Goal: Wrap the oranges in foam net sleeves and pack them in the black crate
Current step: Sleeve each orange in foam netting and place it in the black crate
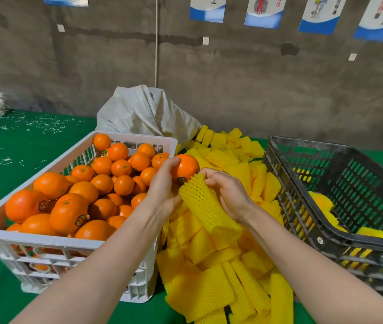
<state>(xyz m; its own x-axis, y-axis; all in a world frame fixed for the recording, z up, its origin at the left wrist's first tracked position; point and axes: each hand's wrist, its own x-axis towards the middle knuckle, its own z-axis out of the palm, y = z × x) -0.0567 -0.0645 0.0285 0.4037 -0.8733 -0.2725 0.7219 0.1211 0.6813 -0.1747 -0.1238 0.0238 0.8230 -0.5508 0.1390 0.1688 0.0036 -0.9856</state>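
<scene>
While your left hand (162, 185) grips the orange (187, 167), sticker (182, 180) illegible, your right hand (229, 192) pinches the foam net sleeve (205, 206).

Bare orange (187, 168) at mouth of yellow foam net sleeve (205, 206), black crate (361, 245) to the right, sleeved fruit (321, 202) inside

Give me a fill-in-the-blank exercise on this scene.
1. The left hand holds an orange; the right hand grips a ____ sleeve.
2. The bare oranges fill the white crate, on the person's ____.
3. The black crate stands to the person's ____.
4. Loose sleeves lie piled ____ the two crates.
Missing: yellow; left; right; between.
</scene>
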